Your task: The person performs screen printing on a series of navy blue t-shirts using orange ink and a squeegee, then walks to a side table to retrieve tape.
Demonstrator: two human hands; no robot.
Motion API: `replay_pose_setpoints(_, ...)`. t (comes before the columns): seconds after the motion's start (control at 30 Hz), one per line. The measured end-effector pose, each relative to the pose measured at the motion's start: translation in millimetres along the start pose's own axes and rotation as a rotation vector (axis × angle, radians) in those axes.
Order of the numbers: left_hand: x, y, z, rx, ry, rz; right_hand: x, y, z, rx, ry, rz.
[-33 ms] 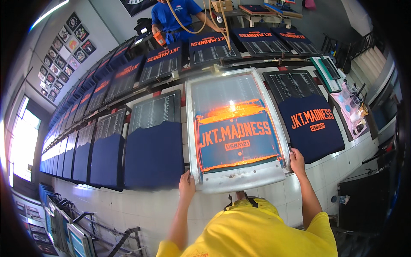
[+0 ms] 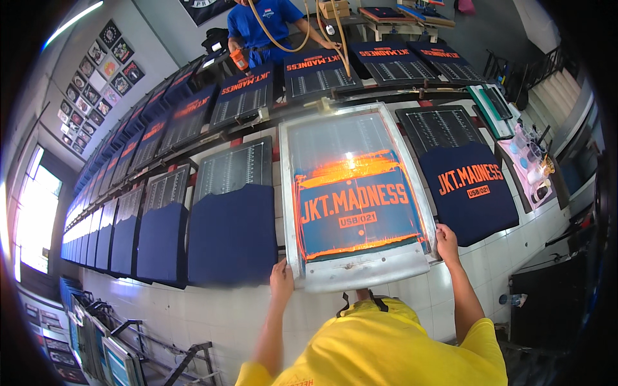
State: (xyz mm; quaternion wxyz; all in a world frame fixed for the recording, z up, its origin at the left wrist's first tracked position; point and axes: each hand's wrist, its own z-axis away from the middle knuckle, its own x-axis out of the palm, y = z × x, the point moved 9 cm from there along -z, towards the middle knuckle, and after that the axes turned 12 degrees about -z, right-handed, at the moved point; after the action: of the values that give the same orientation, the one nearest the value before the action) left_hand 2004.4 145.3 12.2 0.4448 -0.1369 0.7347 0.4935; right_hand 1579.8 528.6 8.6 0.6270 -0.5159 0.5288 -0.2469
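Observation:
A silver-framed printing screen (image 2: 288,193) lies over a pallet in front of me, with orange lettering showing in its blue mesh. Wet orange ink (image 2: 341,170) is banded across the mesh above the lettering, with a thinner streak below. My left hand (image 2: 281,280) is closed on the frame's near left corner, my right hand (image 2: 447,242) on its right side near the front; their fingertips are partly hidden. A wide metal plate (image 2: 367,275) spans the near end. To the right sits a navy shirt (image 2: 473,215) with the same orange print; to the left, a plain navy shirt (image 2: 232,225).
More shirts on pallets run left and along a far row. Across the table, a person in blue (image 2: 267,27) holds an orange tool (image 2: 239,59); tan hoses (image 2: 343,48) hang nearby. Cups stand on a pink cloth (image 2: 526,183) at right, beside a green-edged frame (image 2: 492,112).

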Motion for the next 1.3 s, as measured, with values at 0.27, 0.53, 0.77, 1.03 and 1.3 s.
replay_pose_setpoints(0.27, 6, -8, -16, -0.052, -0.032, -0.039, 8, 6, -8, 0.054, 0.135, -0.147)
replay_pose_setpoints(0.53, 17, -38, -28, -0.202, -0.184, 0.056, 15, 8, -16, 0.081, 0.152, -0.149)
replay_pose_setpoints(0.77, 27, -54, -27, -0.296, -0.266, 0.284, 19, 17, -21, 0.106, 0.145, -0.130)
replay_pose_setpoints(1.03, 23, -49, -25, -0.387, -0.336, 0.374, 19, 22, -22, 0.091, 0.162, -0.147)
replay_pose_setpoints(1.3, 23, -50, -24, -0.413, -0.390, 0.470, 18, 26, -22, 0.131, 0.172, -0.153)
